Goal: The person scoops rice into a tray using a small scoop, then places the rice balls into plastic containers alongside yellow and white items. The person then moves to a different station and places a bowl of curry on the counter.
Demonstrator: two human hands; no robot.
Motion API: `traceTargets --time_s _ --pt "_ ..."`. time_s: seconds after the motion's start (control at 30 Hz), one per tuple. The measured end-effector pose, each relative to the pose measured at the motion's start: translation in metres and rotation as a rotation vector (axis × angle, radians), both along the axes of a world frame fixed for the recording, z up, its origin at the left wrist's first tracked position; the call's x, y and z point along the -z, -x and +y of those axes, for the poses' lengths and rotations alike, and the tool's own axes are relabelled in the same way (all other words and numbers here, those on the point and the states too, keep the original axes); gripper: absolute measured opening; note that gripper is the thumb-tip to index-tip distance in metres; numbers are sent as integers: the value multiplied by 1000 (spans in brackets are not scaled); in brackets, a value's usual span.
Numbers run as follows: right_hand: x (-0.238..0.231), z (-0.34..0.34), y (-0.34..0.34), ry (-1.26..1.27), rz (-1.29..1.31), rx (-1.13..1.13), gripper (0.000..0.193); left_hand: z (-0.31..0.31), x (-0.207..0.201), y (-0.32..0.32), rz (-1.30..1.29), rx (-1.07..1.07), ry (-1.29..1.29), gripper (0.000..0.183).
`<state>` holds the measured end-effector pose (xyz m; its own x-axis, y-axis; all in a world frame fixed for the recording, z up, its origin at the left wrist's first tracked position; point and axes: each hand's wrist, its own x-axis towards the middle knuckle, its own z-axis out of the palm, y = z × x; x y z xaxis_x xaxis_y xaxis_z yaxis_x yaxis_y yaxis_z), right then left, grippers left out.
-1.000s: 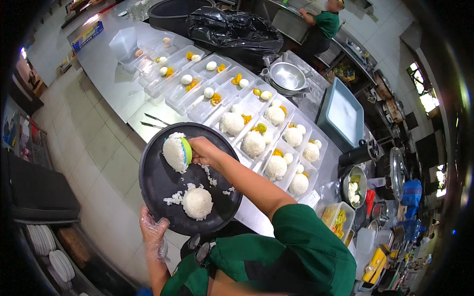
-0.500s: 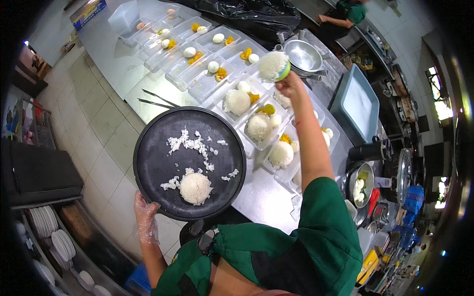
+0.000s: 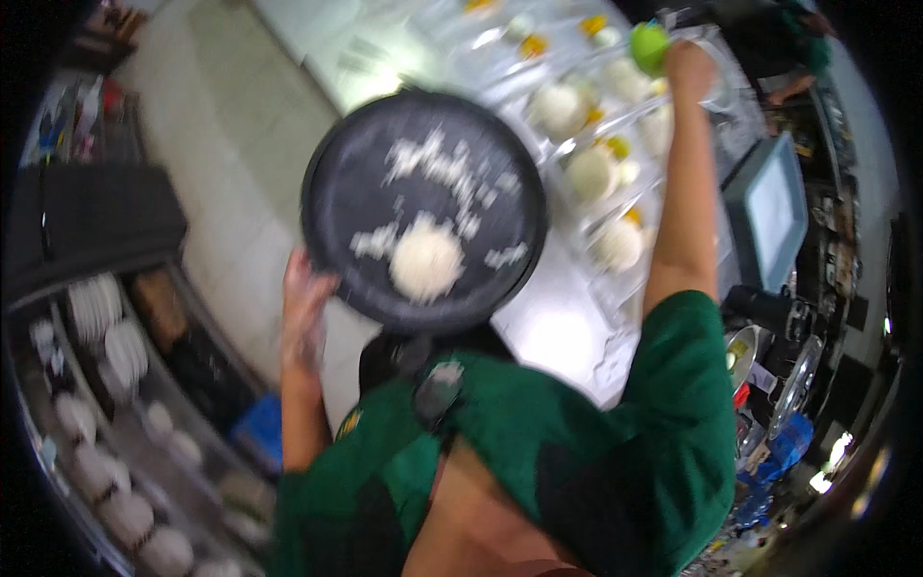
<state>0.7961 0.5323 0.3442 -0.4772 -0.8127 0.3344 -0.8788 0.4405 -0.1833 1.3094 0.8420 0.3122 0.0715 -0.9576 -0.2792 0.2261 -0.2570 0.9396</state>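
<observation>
My left hand (image 3: 310,293), in a clear plastic glove, grips the near-left rim of a round black tray (image 3: 361,154). On the tray sit a rounded mound of rice (image 3: 426,262) and loose clumps of rice. My right arm reaches far out to the right, and its hand (image 3: 690,72) is closed round a small green cup (image 3: 650,50). The cup is tipped, its green underside showing; its mouth is hidden. Below it stand clear plastic containers (image 3: 538,144), several holding a rice mound (image 3: 593,175), egg and orange pieces.
A grey-blue tub (image 3: 769,212) stands right of the containers. Another person's arm (image 3: 793,88) shows at the far right. Stacked white plates (image 3: 125,351) fill shelves at the lower left. A steel bowl (image 3: 740,351) and a glass lid (image 3: 798,380) lie at the right.
My right hand has turned the cup over, from its rice-filled mouth showing to its green underside showing. The view has shifted and blurred; my left hand still holds the tray.
</observation>
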Motion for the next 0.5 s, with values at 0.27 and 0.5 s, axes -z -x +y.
traceTargets --time_s 0.27,0.5 --pt "36 257 -229 1 -558 -717 23 -17 24 -17 155 79 -322 54" --pt "42 294 -309 276 -78 -827 17 -17 11 -2 111 34 -232 32"
